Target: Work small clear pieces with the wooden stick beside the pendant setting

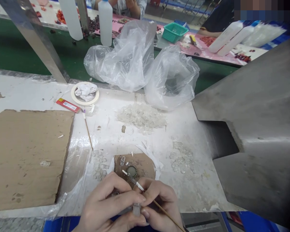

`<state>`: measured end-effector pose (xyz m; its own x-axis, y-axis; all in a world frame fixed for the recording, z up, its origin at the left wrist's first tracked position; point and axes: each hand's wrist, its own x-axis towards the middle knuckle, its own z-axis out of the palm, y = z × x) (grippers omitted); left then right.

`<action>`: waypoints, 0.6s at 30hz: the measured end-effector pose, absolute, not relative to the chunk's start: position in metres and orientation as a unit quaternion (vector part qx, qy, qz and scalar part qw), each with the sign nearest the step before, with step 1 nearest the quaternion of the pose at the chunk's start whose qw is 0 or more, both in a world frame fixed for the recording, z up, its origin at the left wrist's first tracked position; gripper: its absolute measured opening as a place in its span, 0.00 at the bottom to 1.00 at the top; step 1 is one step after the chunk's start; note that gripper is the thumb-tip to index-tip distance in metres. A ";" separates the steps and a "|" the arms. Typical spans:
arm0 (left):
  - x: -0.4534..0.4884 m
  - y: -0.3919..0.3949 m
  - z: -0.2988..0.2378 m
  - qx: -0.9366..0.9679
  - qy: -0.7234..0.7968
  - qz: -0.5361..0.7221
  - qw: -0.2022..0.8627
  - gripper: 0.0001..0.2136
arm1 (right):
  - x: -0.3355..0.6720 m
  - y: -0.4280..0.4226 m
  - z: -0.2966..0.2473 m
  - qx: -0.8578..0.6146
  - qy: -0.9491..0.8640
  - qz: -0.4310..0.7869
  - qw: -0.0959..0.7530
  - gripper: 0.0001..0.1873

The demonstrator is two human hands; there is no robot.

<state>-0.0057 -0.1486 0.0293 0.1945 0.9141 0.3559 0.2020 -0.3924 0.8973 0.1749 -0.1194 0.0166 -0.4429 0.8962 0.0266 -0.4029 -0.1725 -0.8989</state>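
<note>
My left hand (113, 204) pinches a small clear plastic piece (136, 209) between thumb and fingers, close to the table's front edge. Beside it, my right hand (160, 203) is closed on a thin wooden stick (168, 216) with a white-wrapped end (139, 186) and a pale tip. The tip points up and left, over a small cardboard piece (145, 161). On that cardboard sit a bottle cap (131, 171) and another clear piece (122, 160). My right fingertips also come close to the held piece; whether they touch it I cannot tell.
Clear pieces lie in a large heap (142, 117) and two smaller groups. Around them are a tape roll (73, 95), a red packet (67, 105), a second stick (88, 133), and a cardboard sheet (26, 158). Plastic bags (132, 61) stand behind; a metal panel (261, 129) is right. People sit opposite.
</note>
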 end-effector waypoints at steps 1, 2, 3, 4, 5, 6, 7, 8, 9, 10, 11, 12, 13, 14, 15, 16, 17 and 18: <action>-0.006 -0.149 0.030 0.688 0.410 0.479 0.359 0.08 | 0.175 -0.120 0.016 -0.267 -0.453 0.720 0.452 0.05; -0.005 -0.149 0.031 0.698 0.409 0.474 0.348 0.08 | 0.175 -0.120 0.015 -0.265 -0.450 0.724 0.451 0.05; -0.004 -0.150 0.031 0.703 0.412 0.472 0.336 0.07 | 0.175 -0.120 0.014 -0.264 -0.447 0.728 0.448 0.06; -0.001 -0.151 0.031 0.702 0.420 0.475 0.325 0.07 | 0.175 -0.121 0.013 -0.263 -0.444 0.732 0.445 0.06; 0.002 -0.152 0.031 0.694 0.431 0.482 0.316 0.07 | 0.175 -0.121 0.012 -0.264 -0.441 0.736 0.442 0.07; 0.005 -0.154 0.030 0.681 0.446 0.491 0.310 0.07 | 0.176 -0.122 0.012 -0.265 -0.438 0.739 0.437 0.07; 0.008 -0.155 0.030 0.663 0.462 0.502 0.308 0.08 | 0.176 -0.123 0.011 -0.267 -0.435 0.742 0.434 0.08; 0.011 -0.156 0.029 0.647 0.474 0.510 0.310 0.08 | 0.177 -0.124 0.011 -0.269 -0.434 0.744 0.431 0.08; 0.012 -0.157 0.029 0.635 0.479 0.514 0.320 0.08 | 0.178 -0.125 0.011 -0.273 -0.433 0.745 0.428 0.08; 0.011 -0.157 0.028 0.627 0.481 0.514 0.335 0.08 | 0.178 -0.126 0.012 -0.279 -0.431 0.744 0.427 0.09; 0.010 -0.156 0.028 0.624 0.477 0.510 0.352 0.07 | 0.178 -0.127 0.013 -0.286 -0.430 0.742 0.427 0.09; 0.007 -0.155 0.028 0.623 0.470 0.502 0.372 0.06 | 0.179 -0.127 0.014 -0.294 -0.430 0.739 0.427 0.09; 0.004 -0.154 0.029 0.622 0.462 0.496 0.391 0.05 | 0.179 -0.127 0.015 -0.303 -0.430 0.735 0.428 0.09; 0.001 -0.152 0.029 0.620 0.453 0.494 0.409 0.05 | 0.180 -0.126 0.016 -0.311 -0.431 0.730 0.430 0.09; -0.001 -0.151 0.030 0.609 0.442 0.500 0.429 0.06 | 0.181 -0.124 0.017 -0.318 -0.433 0.723 0.434 0.07; -0.002 -0.150 0.031 0.586 0.430 0.512 0.458 0.08 | 0.182 -0.122 0.017 -0.325 -0.435 0.715 0.441 0.04; -0.003 -0.149 0.032 0.548 0.417 0.528 0.497 0.09 | 0.183 -0.120 0.018 -0.331 -0.436 0.706 0.450 0.04; -0.002 -0.149 0.033 0.500 0.405 0.541 0.542 0.10 | 0.184 -0.118 0.018 -0.337 -0.438 0.694 0.461 0.08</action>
